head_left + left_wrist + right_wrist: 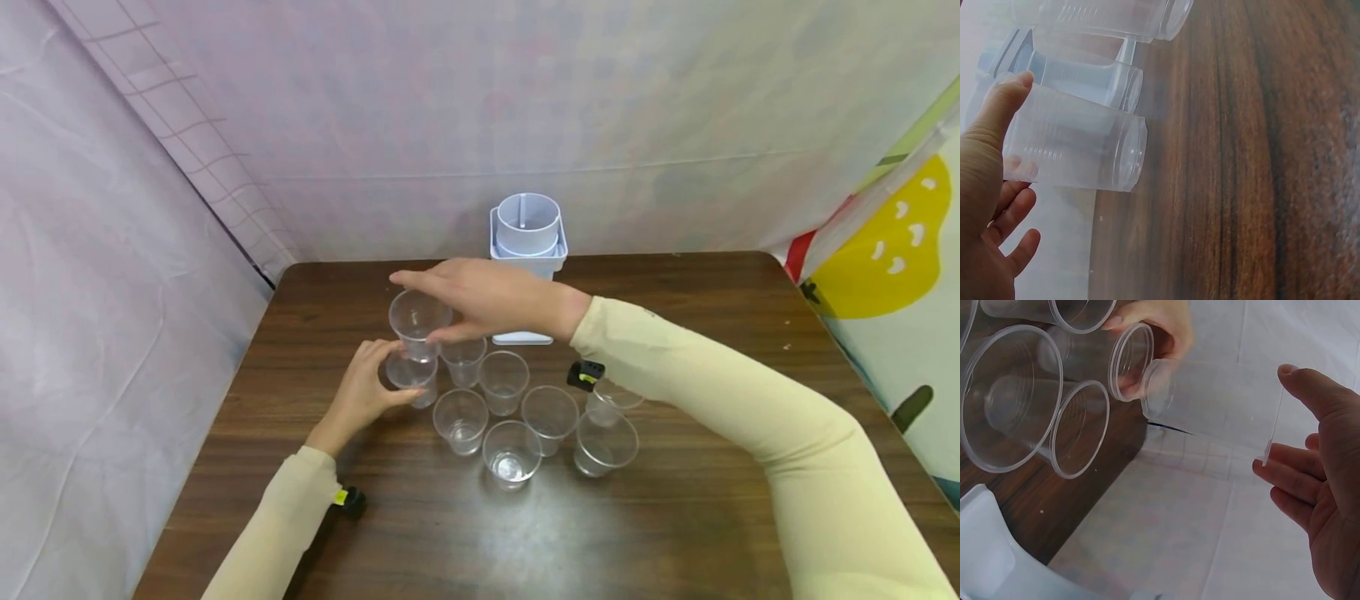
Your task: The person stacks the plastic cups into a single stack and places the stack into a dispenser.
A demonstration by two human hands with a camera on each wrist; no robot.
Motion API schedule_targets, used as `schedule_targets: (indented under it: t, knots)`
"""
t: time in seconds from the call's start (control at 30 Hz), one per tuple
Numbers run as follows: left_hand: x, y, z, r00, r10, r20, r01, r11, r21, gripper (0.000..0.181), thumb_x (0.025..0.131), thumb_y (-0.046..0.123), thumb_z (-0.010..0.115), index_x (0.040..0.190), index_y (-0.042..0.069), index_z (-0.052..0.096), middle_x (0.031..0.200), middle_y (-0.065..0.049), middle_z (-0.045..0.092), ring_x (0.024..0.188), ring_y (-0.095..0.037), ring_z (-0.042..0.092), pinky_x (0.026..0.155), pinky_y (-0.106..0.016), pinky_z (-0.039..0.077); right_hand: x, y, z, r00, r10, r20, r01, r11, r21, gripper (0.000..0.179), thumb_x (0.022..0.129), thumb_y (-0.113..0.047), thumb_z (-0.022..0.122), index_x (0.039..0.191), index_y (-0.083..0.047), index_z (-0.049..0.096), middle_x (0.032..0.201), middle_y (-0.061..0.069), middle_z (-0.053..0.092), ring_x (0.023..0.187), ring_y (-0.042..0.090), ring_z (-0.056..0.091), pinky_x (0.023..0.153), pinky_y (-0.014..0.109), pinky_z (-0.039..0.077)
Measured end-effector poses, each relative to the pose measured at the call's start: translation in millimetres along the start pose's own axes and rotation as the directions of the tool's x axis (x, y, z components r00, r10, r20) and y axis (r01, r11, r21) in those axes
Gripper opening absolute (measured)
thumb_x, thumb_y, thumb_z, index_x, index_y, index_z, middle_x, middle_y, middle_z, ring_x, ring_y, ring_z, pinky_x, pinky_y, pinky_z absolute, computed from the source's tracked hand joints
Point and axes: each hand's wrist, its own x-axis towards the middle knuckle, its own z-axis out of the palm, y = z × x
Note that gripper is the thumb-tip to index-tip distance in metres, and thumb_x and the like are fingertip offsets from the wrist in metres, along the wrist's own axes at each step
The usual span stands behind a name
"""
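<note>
My left hand [363,387] pinches a clear plastic cup [410,375] near its rim, thumb on one side and fingers on the other. In the left wrist view this cup [1072,140] has its base toward the wooden tabletop. My right hand [495,298] grips a second clear cup [417,318] by the rim, thumb opposite the fingers. In the right wrist view the base of that upper cup [1216,403] is right at the mouth of the lower one. Beside them another clear cup [463,362] stands upright, partly behind my right hand.
Several more clear cups, such as the front one [512,457], stand mouth up, close together on the brown table [360,533]. A pale blue-white holder with a round cup-like top [528,225] stands at the back edge. Fabric curtains [405,108] hang behind and at the left.
</note>
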Motion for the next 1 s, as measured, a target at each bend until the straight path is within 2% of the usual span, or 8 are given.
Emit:
schedule_targets:
  t: [0.33, 0.43, 0.57, 0.73, 0.87, 1.0]
  knots:
    - [0.4, -3.7, 4.1, 0.999, 0.023, -0.024, -0.024, 1.0, -0.017, 0.068, 0.063, 0.029, 0.094, 0.119, 0.006, 0.063, 0.113, -0.01, 0.067, 0.102, -0.024, 0.052, 0.089, -0.042, 0.046, 7.7, -1, 11, 1.0, -0.029, 0.005, 0.029, 0.999, 0.017, 0.082, 0.09, -0.044, 0.07, 0.152, -0.005, 0.034, 0.141, 0.008, 0.059, 0.123, 0.021, 0.061, 0.107, 0.035, 0.047]
    - [0.0, -4.9, 5.0, 0.999, 0.032, -0.03, -0.033, 0.999, -0.034, 0.072, 0.063, 0.028, 0.094, 0.124, 0.008, 0.061, 0.119, -0.011, 0.067, 0.105, -0.026, 0.053, 0.091, -0.044, 0.047, 10.1, -1, 14, 0.999, -0.038, 0.005, 0.038, 0.999, 0.026, 0.082, 0.09, -0.044, 0.069, 0.152, -0.004, 0.034, 0.144, 0.009, 0.057, 0.125, 0.022, 0.06, 0.108, 0.035, 0.046]
    - [-0.7, -6.8, 6.3, 0.999, 0.019, -0.028, -0.021, 0.997, -0.069, 0.074, 0.065, 0.027, 0.093, 0.128, 0.01, 0.059, 0.127, -0.01, 0.065, 0.109, -0.026, 0.053, 0.096, -0.046, 0.046, 13.0, -1, 18, 0.999, -0.047, 0.008, 0.047, 0.998, 0.032, 0.08, 0.091, -0.044, 0.069, 0.152, -0.004, 0.034, 0.145, 0.008, 0.056, 0.126, 0.021, 0.06, 0.11, 0.034, 0.045]
    - [-1.5, -8.5, 7.9, 1.0, -0.018, -0.007, 0.017, 0.991, -0.135, 0.068, 0.067, 0.025, 0.092, 0.126, 0.013, 0.061, 0.126, -0.008, 0.064, 0.113, -0.024, 0.051, 0.101, -0.048, 0.044, 15.3, -2, 25, 0.999, -0.028, 0.033, 0.027, 0.999, 0.039, 0.081, 0.09, -0.043, 0.07, 0.152, -0.006, 0.034, 0.145, 0.008, 0.057, 0.126, 0.02, 0.059, 0.11, 0.033, 0.045]
    - [-2.2, -9.9, 9.0, 1.0, -0.024, -0.011, 0.023, 0.99, -0.141, 0.067, 0.066, 0.024, 0.092, 0.124, 0.013, 0.062, 0.121, -0.008, 0.065, 0.112, -0.024, 0.051, 0.101, -0.048, 0.044, 16.8, -3, 31, 0.998, -0.009, 0.064, 0.007, 0.999, 0.04, 0.082, 0.089, -0.044, 0.071, 0.152, -0.007, 0.034, 0.144, 0.009, 0.057, 0.126, 0.02, 0.059, 0.11, 0.034, 0.044]
    - [-2.7, -9.7, 9.5, 0.999, -0.03, -0.017, 0.027, 0.991, -0.133, 0.066, 0.065, 0.023, 0.093, 0.122, 0.011, 0.062, 0.118, -0.008, 0.066, 0.109, -0.024, 0.052, 0.099, -0.046, 0.045, 18.0, -2, 36, 0.997, -0.023, 0.076, 0.019, 0.999, 0.05, 0.084, 0.088, -0.045, 0.071, 0.152, -0.006, 0.034, 0.142, 0.01, 0.058, 0.125, 0.021, 0.06, 0.11, 0.034, 0.045]
